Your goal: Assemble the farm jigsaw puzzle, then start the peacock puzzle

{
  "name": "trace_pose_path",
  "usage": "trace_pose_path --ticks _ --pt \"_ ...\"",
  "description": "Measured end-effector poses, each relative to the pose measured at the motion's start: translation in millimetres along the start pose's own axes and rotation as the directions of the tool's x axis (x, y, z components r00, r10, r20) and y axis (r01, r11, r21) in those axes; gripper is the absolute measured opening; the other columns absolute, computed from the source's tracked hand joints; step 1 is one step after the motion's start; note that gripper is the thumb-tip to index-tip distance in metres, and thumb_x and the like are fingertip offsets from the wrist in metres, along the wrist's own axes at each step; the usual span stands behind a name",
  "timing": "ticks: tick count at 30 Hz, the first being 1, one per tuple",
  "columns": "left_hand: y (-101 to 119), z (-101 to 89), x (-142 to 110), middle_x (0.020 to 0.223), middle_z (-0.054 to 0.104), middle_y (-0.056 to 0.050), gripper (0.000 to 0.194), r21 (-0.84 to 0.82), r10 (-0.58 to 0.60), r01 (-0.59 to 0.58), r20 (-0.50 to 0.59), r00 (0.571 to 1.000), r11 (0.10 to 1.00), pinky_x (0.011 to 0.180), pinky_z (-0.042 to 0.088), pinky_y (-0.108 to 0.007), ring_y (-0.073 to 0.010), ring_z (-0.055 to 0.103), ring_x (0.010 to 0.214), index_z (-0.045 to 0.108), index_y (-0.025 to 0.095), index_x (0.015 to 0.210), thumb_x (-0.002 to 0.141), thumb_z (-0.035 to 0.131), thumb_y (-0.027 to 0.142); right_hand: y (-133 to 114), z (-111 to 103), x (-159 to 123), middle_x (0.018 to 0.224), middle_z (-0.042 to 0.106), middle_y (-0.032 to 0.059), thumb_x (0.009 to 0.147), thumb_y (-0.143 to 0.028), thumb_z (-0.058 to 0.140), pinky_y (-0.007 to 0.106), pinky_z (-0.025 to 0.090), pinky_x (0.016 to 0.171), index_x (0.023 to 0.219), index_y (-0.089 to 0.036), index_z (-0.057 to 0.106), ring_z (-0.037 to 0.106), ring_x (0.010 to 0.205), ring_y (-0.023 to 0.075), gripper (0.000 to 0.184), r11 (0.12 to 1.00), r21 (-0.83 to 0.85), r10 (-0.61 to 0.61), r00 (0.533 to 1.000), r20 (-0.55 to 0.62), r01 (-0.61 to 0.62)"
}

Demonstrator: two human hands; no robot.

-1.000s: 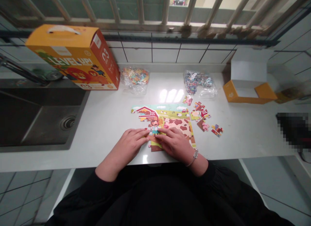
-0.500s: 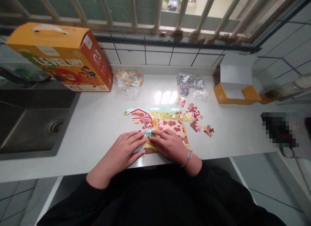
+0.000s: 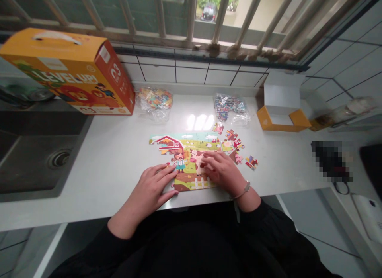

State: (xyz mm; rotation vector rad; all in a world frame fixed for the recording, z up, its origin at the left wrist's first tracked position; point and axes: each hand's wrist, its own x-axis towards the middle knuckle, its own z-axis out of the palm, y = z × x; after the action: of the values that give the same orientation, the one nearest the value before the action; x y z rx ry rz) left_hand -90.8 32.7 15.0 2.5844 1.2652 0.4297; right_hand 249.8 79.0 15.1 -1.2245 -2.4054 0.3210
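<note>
Head view: partly assembled puzzle [image 3: 187, 163] flat on counter [image 3: 119, 162], left side gapped. Left hand [image 3: 157, 187]: fingers extended, no piece seen in grasp, tips at left edge. Right hand [image 3: 224, 173]: fingers loosely bent over printed cow [image 3: 197, 162]; cannot tell whether piece is held. Loose pieces [image 3: 237, 143] beside upper right. Brace edge lightly; press seams flat, avoiding sideways push.

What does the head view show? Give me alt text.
Partly assembled farm jigsaw on a white counter, a person's left hand at its left edge, right hand over the printed cow. Loose pieces lie to the right.
</note>
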Motion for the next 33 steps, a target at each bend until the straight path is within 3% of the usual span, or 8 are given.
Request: trace_pose_path --ticks 4,10,16,19,28,33 --pt "-1.4 3.8 -0.4 0.161 0.064 -0.012 0.056 -0.003 -0.008 0.008 -0.021 1.000 1.000 0.115 0.046 -0.055 -0.0372 0.058 0.145 0.064 0.026 0.155 0.105 0.071 0.051 46.3 -27.4 -5.6 0.144 0.072 0.0149 0.104 -0.028 0.063 0.060 0.053 0.113 0.137 -0.024 0.073 0.064 0.133 0.0359 0.034 0.965 -0.105 0.223 0.963 -0.151 -0.240" --pt "-1.0 5.8 0.3 0.161 0.064 -0.011 0.055 -0.006 -0.013 0.013 -0.031 0.999 1.000 0.115 0.045 -0.055 -0.0369 0.057 0.146 0.065 0.028 0.154 0.104 0.073 0.050 87.8 -44.7 23.0 0.140 0.075 0.0172 0.102 -0.027 0.060 0.054 0.052 0.113 0.134 -0.018 0.073 0.065 0.130 0.0358 0.035 0.948 -0.181 0.248 0.965 -0.087 -0.260" --pt "-0.1 4.0 -0.3 0.161 0.064 -0.012 0.057 -0.009 -0.016 0.016 -0.024 1.000 1.000 0.115 0.046 -0.055 -0.0357 0.057 0.146 0.064 0.027 0.155 0.104 0.073 0.050 105.6 -42.0 78.1 0.121 0.078 0.0148 0.100 -0.027 0.064 0.041 0.050 0.102 0.121 -0.017 0.073 0.068 0.111 0.0303 0.024 0.910 -0.320 0.311 0.944 0.107 -0.264" --pt "1.0 3.1 -0.2 0.159 0.066 -0.013 0.056 -0.022 -0.022 0.022 -0.024 0.999 1.000 0.116 0.046 -0.055 -0.0358 0.057 0.147 0.065 0.027 0.155 0.104 0.072 0.051 114.7 -44.6 93.4 0.114 0.078 0.0136 0.100 -0.030 0.068 0.038 0.049 0.097 0.114 -0.018 0.074 0.068 0.105 0.0284 0.020 0.906 -0.333 0.318 0.940 0.125 -0.262" --pt "0.4 4.0 -0.9 0.160 0.065 -0.011 0.055 -0.029 -0.016 0.015 -0.032 0.999 0.999 0.117 0.044 -0.054 -0.0350 0.057 0.149 0.066 0.026 0.153 0.104 0.073 0.050 126.2 -54.8 103.7 0.111 0.078 0.0122 0.098 -0.036 0.072 0.033 0.047 0.087 0.115 -0.017 0.077 0.068 0.096 0.0245 0.026 0.901 -0.370 0.297 0.943 0.148 -0.226" --pt "-0.2 3.9 -0.3 0.162 0.063 -0.011 0.056 -0.022 -0.017 0.016 -0.029 0.999 1.000 0.117 0.044 -0.054 -0.0350 0.056 0.149 0.064 0.025 0.153 0.104 0.073 0.051 121.5 -51.8 107.4 0.106 0.079 0.0154 0.106 -0.032 0.054 0.036 0.043 0.081 0.115 -0.016 0.075 0.068 0.092 0.0269 0.028 0.872 -0.436 0.290 0.952 0.096 -0.221"
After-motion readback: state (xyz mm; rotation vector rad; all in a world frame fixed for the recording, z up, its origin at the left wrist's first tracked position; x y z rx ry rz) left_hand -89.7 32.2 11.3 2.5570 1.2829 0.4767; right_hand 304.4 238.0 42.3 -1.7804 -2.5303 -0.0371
